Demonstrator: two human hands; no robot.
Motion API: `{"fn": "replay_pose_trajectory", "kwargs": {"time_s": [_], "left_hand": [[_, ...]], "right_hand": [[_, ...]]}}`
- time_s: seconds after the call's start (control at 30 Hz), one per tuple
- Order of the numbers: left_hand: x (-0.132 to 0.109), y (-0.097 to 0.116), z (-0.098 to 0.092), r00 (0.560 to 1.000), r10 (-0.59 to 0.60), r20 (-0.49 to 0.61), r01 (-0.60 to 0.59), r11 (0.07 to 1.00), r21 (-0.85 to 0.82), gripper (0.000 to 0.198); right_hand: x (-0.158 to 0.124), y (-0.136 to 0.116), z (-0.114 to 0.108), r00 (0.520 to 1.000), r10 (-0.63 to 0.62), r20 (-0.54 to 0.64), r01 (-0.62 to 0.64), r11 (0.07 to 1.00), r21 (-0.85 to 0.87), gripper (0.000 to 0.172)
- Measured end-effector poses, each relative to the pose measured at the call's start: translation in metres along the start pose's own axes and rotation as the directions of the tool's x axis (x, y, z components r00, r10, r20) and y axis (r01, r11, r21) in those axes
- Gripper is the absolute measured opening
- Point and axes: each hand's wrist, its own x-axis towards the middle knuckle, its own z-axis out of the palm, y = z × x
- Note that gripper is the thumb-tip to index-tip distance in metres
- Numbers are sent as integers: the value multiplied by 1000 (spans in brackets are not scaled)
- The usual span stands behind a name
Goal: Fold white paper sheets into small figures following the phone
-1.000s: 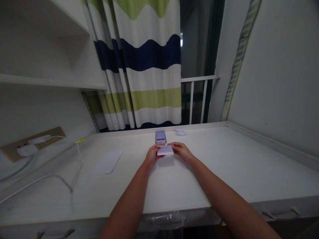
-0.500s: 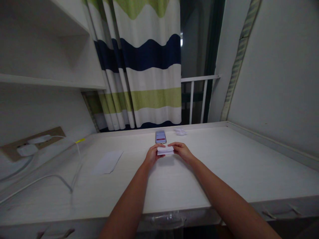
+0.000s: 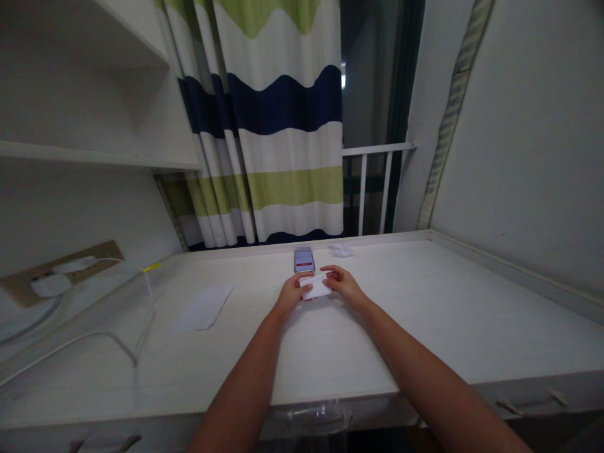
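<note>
I have the left hand (image 3: 290,294) and the right hand (image 3: 346,286) pinching opposite ends of the small white paper (image 3: 316,286), thumbs on top, just on the near side of the phone (image 3: 304,259). The paper's right end sits slightly farther away, so I would square it, match the pressure of both thumbs and line up the edges before pressing flat. From my end I cannot tell whether it touches the counter (image 3: 425,302), which would give firmer backing.
</note>
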Motion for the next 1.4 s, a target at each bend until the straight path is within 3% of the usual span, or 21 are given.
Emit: {"fn": "replay_pose_trajectory", "kwargs": {"time_s": [0.13, 0.27, 0.43, 0.63, 0.77, 1.0, 1.4], "left_hand": [[0, 1, -1, 1000, -1, -16, 0, 999, -33, 58], [1, 2, -3, 995, 34, -95, -38, 999, -37, 53], [2, 1, -4, 992, 40, -118, -41, 999, -6, 39], [3, -3, 0, 1000, -7, -2, 8, 999, 31, 35], [2, -1, 4, 997, 54, 53, -56, 998, 23, 34], [-1, 8, 3, 977, 206, -44, -197, 968, 154, 25], [2, 5, 2, 982, 177, -64, -173, 983, 69, 28]], "right_hand": [[1, 2, 0, 995, 90, -44, -88, 995, 42, 33], [0, 0, 0, 984, 179, -6, -179, 984, 12, 23], [1, -5, -1, 991, 101, -89, -103, 995, -19, 22], [0, -7, 1, 991, 22, -131, -28, 999, -38, 22], [-1, -8, 4, 994, -3, -110, -3, 999, -54, 21], [-2, -9, 6, 998, -13, -54, 7, 994, -106, 23], [-2, -10, 7, 996, -41, -74, 36, 997, -72, 21]]}}
